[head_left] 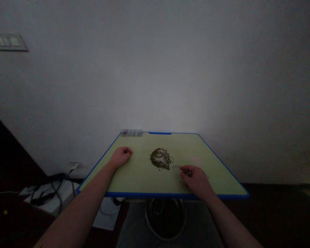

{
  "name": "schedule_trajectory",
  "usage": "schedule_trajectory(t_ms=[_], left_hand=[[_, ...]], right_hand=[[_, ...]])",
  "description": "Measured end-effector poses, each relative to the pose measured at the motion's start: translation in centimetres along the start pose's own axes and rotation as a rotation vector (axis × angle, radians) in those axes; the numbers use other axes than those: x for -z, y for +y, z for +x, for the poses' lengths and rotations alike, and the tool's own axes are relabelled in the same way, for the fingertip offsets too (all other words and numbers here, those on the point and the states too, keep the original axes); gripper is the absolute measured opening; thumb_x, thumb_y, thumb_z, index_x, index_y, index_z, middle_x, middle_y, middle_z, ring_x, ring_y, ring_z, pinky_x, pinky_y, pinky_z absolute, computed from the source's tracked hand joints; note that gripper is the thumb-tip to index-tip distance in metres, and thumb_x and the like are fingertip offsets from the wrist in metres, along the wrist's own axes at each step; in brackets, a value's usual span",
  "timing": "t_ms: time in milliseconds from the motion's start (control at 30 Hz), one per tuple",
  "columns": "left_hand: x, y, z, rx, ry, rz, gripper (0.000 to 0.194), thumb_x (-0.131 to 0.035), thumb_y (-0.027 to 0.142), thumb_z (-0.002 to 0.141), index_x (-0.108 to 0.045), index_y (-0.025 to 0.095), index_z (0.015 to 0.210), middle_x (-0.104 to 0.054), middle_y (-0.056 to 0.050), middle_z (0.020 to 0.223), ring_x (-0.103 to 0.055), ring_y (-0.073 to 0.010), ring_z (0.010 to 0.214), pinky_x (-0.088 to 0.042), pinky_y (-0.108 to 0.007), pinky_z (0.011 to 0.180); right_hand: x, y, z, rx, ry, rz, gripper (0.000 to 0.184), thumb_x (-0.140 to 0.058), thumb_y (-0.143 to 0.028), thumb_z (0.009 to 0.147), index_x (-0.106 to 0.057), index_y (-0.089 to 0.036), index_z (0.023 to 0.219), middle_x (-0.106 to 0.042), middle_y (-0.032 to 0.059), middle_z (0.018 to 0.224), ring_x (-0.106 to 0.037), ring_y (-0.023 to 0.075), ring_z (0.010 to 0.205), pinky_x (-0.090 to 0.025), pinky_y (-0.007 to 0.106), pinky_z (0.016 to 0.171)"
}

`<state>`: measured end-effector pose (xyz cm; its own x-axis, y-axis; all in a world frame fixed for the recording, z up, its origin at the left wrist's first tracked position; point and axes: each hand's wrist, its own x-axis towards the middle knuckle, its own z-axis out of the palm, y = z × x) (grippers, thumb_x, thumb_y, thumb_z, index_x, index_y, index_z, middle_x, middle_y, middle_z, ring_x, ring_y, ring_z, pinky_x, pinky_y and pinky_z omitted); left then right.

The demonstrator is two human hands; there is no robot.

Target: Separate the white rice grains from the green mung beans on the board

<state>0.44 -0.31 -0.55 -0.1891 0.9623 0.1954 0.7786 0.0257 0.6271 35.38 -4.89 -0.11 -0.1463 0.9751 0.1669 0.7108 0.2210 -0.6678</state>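
A loose pile of small brownish-green beans or seeds (158, 158) mixed with white grains lies near the middle of a pale yellow-green board (142, 181) with a blue rim. To the left of the pile, my left hand (121, 156) rests on the board with its fingers curled in and nothing showing in them. My right hand (195, 177) is at the pile's lower right, thumb and fingers drawn together. Beside those fingertips is a faint see-through thing with a curved edge (176, 167); what the fingers hold is too dim to make out.
Below the board's near edge stands a round metal pot (166, 218). A wall (160, 75) rises behind the board. Dark cables (48, 196) lie over a white box (64, 193) at the lower left. A switch plate (9, 41) is on the wall.
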Motion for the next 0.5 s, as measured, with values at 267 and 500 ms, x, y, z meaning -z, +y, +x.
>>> schedule_trajectory(t_ms=[267, 500], left_hand=[[0.0, 0.0, 0.0, 0.009, -0.002, 0.002, 0.021, -0.047, 0.017, 0.062, -0.065, 0.016, 0.073, -0.062, -0.001, 0.062, -0.055, -0.0151, 0.059, -0.039, -0.023, 0.055], [0.0, 0.0, 0.0, 0.008, -0.007, -0.005, 0.02, -0.047, 0.016, 0.063, -0.065, 0.015, 0.073, -0.062, -0.001, 0.062, -0.055, -0.0146, 0.059, -0.039, -0.023, 0.055]], right_hand=[[-0.5, -0.3, -0.1, 0.036, 0.025, -0.023, 0.028, -0.051, -0.023, 0.072, -0.07, -0.016, 0.091, -0.07, 0.0054, 0.077, -0.062, 0.0175, 0.069, -0.045, 0.028, 0.068], [-0.3, 0.9, 0.8, 0.02, 0.02, -0.052, 0.029, -0.052, -0.023, 0.071, -0.069, -0.015, 0.093, -0.069, 0.0053, 0.076, -0.062, 0.0172, 0.067, -0.045, 0.028, 0.066]])
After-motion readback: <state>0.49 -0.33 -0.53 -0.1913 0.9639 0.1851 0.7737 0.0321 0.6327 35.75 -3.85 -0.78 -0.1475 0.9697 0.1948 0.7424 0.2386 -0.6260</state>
